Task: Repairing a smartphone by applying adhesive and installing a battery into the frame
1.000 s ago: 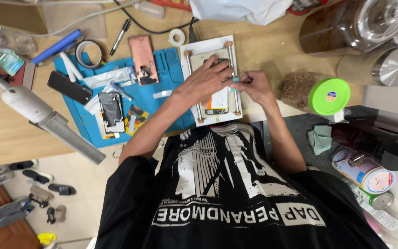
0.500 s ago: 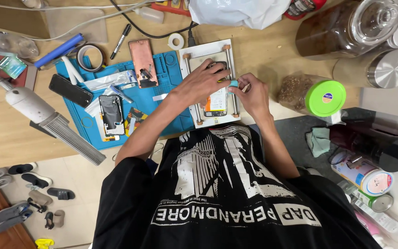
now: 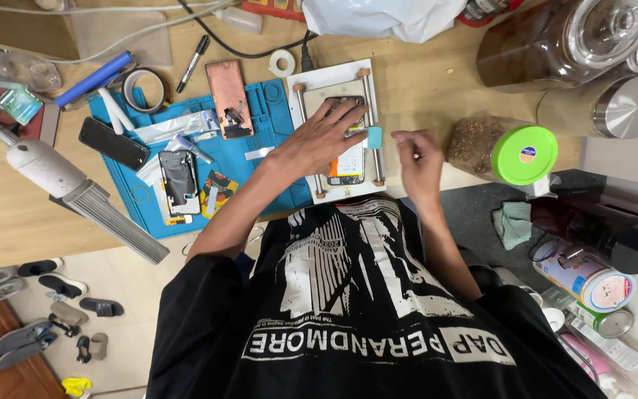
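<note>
While the left hand (image 3: pixel 319 140) is lying flat, fingers spread, on the one opened phone (image 3: pixel 347 159) in the white clamp frame (image 3: pixel 334 77)

Right hand (image 3: pixel 416 159) is hovering beside it, fingers curled together near a small blue pick (image 3: pixel 374 137); one green-lidded jar (image 3: pixel 515 151) is sitting on the tabletop (image 3: pixel 9 214), round label on top.

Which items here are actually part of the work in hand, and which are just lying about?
In use: left hand pressing opened phone on white clamp plate; right hand; small blue pick.

Lying about: green-lidded jar, tape roll, black marker, copper back cover.
</note>
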